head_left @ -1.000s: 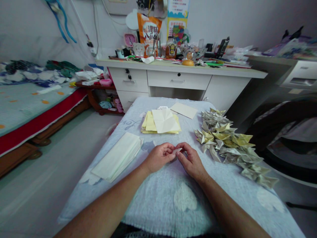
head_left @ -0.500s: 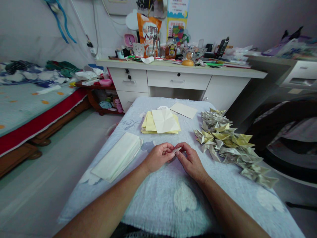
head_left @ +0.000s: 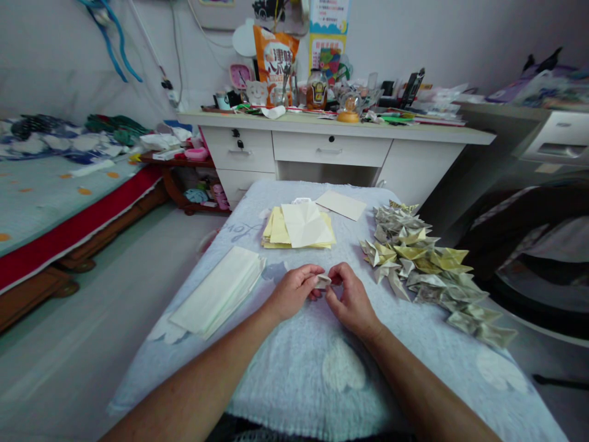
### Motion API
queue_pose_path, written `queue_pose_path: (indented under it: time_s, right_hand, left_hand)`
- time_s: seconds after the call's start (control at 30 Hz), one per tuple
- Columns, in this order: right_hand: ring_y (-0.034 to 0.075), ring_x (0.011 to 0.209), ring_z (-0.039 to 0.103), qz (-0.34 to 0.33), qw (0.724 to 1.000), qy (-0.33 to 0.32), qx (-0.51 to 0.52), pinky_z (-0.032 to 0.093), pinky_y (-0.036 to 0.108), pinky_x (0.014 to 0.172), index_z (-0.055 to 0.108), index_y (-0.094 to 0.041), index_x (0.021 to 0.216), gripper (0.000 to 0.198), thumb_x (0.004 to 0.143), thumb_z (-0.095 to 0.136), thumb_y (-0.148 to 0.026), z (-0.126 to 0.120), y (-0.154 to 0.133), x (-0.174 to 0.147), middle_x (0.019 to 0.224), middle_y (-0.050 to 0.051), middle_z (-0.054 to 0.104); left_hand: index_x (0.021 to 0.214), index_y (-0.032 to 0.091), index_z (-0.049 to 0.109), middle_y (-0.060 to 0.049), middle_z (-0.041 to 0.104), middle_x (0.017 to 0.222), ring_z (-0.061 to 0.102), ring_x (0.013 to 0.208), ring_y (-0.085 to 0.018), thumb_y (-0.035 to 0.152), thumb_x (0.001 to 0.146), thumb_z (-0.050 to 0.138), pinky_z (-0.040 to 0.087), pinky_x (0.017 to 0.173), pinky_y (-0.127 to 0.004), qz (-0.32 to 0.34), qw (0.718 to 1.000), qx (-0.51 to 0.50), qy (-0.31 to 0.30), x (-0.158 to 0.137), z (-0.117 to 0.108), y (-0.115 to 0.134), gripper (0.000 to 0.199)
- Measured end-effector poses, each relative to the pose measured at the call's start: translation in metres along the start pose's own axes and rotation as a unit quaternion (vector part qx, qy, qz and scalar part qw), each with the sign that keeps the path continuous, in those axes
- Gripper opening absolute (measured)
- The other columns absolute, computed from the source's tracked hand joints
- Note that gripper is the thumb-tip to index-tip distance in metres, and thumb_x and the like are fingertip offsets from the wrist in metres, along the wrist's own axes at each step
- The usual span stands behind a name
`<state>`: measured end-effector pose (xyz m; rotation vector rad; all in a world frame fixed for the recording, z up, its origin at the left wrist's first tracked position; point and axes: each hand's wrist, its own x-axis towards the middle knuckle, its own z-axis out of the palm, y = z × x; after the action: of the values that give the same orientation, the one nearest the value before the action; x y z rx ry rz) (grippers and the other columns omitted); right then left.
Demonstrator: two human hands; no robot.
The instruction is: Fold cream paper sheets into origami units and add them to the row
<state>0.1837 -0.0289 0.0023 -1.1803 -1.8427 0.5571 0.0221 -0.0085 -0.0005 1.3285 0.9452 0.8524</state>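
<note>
A small piece of folded paper [head_left: 323, 281], pale and narrow, is held over the middle of the cloth. My left hand [head_left: 297, 291] pinches it between thumb and fingers from the left. At its right end, my right hand [head_left: 352, 299] is closed with curled fingers and thumb around the paper's edge; the exact contact is hard to see. Just beyond the hands lies a stack of yellow paper sheets [head_left: 275, 228] with a creased cream sheet [head_left: 306, 226] on top. A long stack of pale folded paper [head_left: 218, 291] rests left of my left hand.
Many folded paper pieces [head_left: 432, 261], pointed, grey and yellow, spread along the right side of the cloth-covered table [head_left: 294, 380]. A flat cream card [head_left: 341, 205] lies at the back. Beyond stands a cluttered white desk [head_left: 331, 147]; a bed [head_left: 83, 190] is left, a washing machine [head_left: 519, 202] right.
The folded paper has turned and shows more of its face now. My right thumb and forefinger have spread a little and shifted along its right end. The stacks stay put.
</note>
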Motion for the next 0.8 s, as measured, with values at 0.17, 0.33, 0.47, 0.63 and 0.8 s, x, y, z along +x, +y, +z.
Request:
queue_pose_path:
  time_s: [0.17,0.33,0.47,0.63,0.8]
  right_hand:
    - [0.019,0.085,0.049,-0.045,0.998,-0.014,-0.031,0.043,0.031,0.075,0.051,-0.020,0.092,0.025,0.072,0.050,-0.004,0.002,-0.002,0.000,0.090,0.004,0.049]
    - [0.020,0.092,0.050,-0.064,0.997,-0.039,-0.037,0.045,0.033,0.080,0.056,-0.022,0.101,0.033,0.075,0.049,-0.002,0.001,-0.004,-0.002,0.098,0.006,0.050]
    - [0.021,0.094,0.051,-0.073,0.996,-0.046,-0.039,0.045,0.034,0.081,0.057,-0.023,0.104,0.035,0.076,0.050,-0.004,0.000,-0.004,-0.003,0.099,0.007,0.051]
    - [0.021,0.094,0.051,-0.077,0.996,-0.042,-0.030,0.045,0.034,0.082,0.059,-0.022,0.104,0.032,0.077,0.051,-0.007,-0.001,-0.003,-0.003,0.100,0.007,0.051]
    - [0.019,0.091,0.052,-0.064,0.997,-0.045,-0.002,0.045,0.033,0.080,0.058,-0.021,0.105,0.030,0.079,0.050,-0.007,-0.003,-0.004,-0.002,0.098,0.006,0.052]
  left_hand:
    - [0.112,0.013,0.053,0.001,0.062,0.072,0.057,0.059,-0.009,0.018,0.080,0.055,0.044,0.058,-0.022,-0.010,0.999,-0.031,-0.010,0.003,0.001,-0.004,0.032]
    - [0.108,0.013,0.054,-0.001,0.064,0.073,0.060,0.060,-0.010,0.023,0.078,0.058,0.045,0.058,-0.023,-0.018,0.997,-0.069,-0.007,0.006,-0.001,-0.004,0.032]
    - [0.110,0.011,0.054,-0.002,0.065,0.075,0.060,0.062,-0.011,0.026,0.075,0.064,0.047,0.061,-0.024,-0.029,0.996,-0.084,-0.019,0.003,-0.005,0.002,0.039]
    - [0.116,0.013,0.051,0.000,0.061,0.074,0.060,0.065,-0.011,0.028,0.076,0.065,0.047,0.066,-0.025,-0.005,0.995,-0.089,-0.051,0.001,-0.009,0.002,0.045]
    - [0.113,0.014,0.049,0.004,0.057,0.068,0.056,0.061,-0.010,0.025,0.073,0.068,0.044,0.062,-0.023,-0.005,0.998,-0.060,-0.032,0.003,-0.006,0.000,0.046]
